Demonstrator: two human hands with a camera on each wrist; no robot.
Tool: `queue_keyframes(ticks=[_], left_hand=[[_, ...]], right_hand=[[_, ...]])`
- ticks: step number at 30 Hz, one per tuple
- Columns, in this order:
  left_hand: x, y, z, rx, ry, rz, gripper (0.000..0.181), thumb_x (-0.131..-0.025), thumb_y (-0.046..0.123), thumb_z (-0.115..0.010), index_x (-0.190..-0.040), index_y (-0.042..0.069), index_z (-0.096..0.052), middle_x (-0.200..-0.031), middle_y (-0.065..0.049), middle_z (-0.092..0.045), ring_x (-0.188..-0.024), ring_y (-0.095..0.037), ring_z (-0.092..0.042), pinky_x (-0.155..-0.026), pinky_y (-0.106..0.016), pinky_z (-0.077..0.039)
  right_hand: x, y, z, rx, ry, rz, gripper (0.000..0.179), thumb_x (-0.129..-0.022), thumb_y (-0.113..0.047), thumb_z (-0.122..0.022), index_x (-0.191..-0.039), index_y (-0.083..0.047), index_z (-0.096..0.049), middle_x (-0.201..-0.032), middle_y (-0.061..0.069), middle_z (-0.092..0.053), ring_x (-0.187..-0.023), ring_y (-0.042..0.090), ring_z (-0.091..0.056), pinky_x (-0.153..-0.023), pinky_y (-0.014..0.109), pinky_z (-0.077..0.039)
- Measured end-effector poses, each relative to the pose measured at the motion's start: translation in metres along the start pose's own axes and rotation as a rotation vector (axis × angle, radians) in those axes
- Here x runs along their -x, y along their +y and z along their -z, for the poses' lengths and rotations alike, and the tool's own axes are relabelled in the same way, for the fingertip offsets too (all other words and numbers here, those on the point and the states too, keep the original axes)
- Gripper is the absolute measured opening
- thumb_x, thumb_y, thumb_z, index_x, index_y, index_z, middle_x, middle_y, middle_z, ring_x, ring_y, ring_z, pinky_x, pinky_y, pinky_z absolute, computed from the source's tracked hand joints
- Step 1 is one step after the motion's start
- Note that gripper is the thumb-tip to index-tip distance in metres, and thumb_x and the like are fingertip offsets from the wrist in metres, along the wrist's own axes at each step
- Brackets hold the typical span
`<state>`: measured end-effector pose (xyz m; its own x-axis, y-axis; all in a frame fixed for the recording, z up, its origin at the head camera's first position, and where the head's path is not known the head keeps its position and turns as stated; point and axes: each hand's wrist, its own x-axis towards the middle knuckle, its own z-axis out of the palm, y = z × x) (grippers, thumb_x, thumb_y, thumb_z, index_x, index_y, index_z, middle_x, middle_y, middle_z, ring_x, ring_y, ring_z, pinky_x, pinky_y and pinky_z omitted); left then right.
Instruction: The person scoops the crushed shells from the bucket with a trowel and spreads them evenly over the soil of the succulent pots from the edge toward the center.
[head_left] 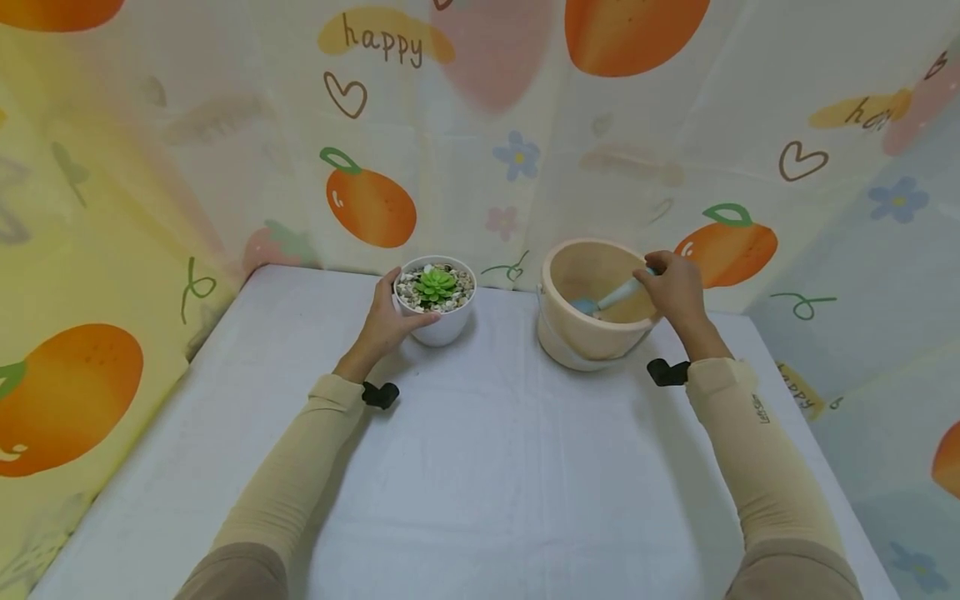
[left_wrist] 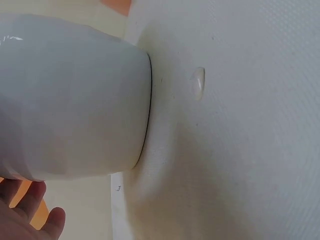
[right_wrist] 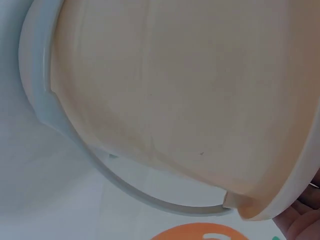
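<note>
A white pot point(head_left: 438, 327) with a green succulent point(head_left: 437, 285) among pale pebbles stands upright at the table's back. My left hand point(head_left: 388, 321) holds it from the left, thumb across the front and fingers round the far side. In the left wrist view the pot point(left_wrist: 75, 97) fills the left part, with fingertips point(left_wrist: 35, 195) at its wall. My right hand point(head_left: 675, 290) grips the handle of a small light-blue shovel point(head_left: 621, 293) over the right rim of a cream bucket point(head_left: 573, 337). The shovel's head is down inside the bucket. In the right wrist view the shovel is hidden.
The bucket's pale handle point(right_wrist: 150, 200) hangs down against its outside front. One small white pebble point(left_wrist: 199, 82) lies on the white tablecloth point(head_left: 495, 467) near the pot. A patterned curtain point(head_left: 465, 167) rises right behind the pot and bucket.
</note>
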<state>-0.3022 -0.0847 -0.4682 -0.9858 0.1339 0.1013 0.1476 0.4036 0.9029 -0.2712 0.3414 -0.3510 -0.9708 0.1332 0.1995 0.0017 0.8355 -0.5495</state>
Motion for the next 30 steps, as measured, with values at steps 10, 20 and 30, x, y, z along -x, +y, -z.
queue_keyframes(ticks=[10, 20, 30], left_hand=[[-0.003, 0.009, 0.003, -0.049, -0.039, -0.004, 0.116, -0.075, 0.043, -0.082, -0.156, 0.009, -0.007, -0.161, -0.017, -0.013, -0.150, -0.032, -0.016, -0.121, -0.053, -0.019], [0.006, 0.009, 0.009, -0.081, -0.076, 0.008, 0.117, -0.075, 0.044, -0.082, -0.157, 0.010, -0.006, -0.162, -0.018, -0.015, -0.149, -0.035, -0.017, -0.119, -0.058, -0.020], [0.023, 0.008, 0.016, -0.104, -0.044, -0.061, 0.101, -0.078, 0.045, -0.080, -0.155, 0.011, -0.024, -0.156, -0.018, -0.029, -0.146, -0.035, -0.025, -0.117, -0.059, -0.022]], right_hand=[[0.006, 0.014, 0.000, -0.123, 0.077, 0.029, 0.038, -0.094, -0.015, -0.062, -0.124, 0.008, -0.060, -0.124, 0.028, -0.062, -0.111, 0.039, -0.059, -0.100, 0.050, -0.048], [0.025, 0.026, -0.012, -0.294, 0.223, 0.081, 0.034, -0.094, -0.013, -0.062, -0.119, 0.011, -0.063, -0.119, 0.028, -0.064, -0.101, 0.029, -0.060, -0.096, 0.039, -0.049], [0.048, 0.039, -0.022, -0.310, 0.175, 0.062, 0.053, -0.101, -0.024, -0.052, -0.141, 0.009, -0.041, -0.141, 0.030, -0.044, -0.133, 0.041, -0.040, -0.109, 0.057, -0.035]])
